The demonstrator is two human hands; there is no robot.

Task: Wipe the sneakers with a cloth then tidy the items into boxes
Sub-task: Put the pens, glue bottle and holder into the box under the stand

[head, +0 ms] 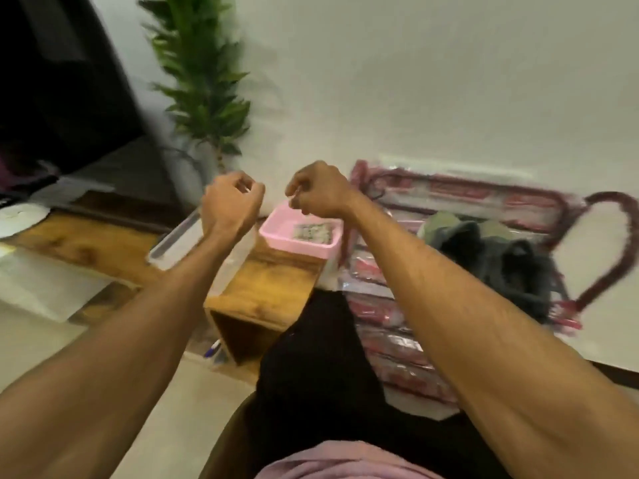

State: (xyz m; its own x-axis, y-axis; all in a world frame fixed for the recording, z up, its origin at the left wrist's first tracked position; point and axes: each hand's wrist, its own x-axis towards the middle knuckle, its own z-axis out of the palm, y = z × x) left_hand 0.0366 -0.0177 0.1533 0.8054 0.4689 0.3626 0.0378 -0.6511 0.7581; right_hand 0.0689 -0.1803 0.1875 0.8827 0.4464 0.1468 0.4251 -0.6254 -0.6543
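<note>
Head view: left hand, right hand curl above pink plastic box, grip untellable in blur; dark grey sneakers sit well right.

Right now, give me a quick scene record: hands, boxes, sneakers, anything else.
left hand: raised above the wooden table, fingers curled, nothing visibly held
right hand: raised over the pink box, fingers curled; pinch unclear, blurred
pink box: open, on the wooden table, patterned thing inside
clear container: on the wooden table, beside the left forearm
sneakers: dark pair, on red-trimmed plastic bag, right of the wooden table
plant: by the wall
</note>
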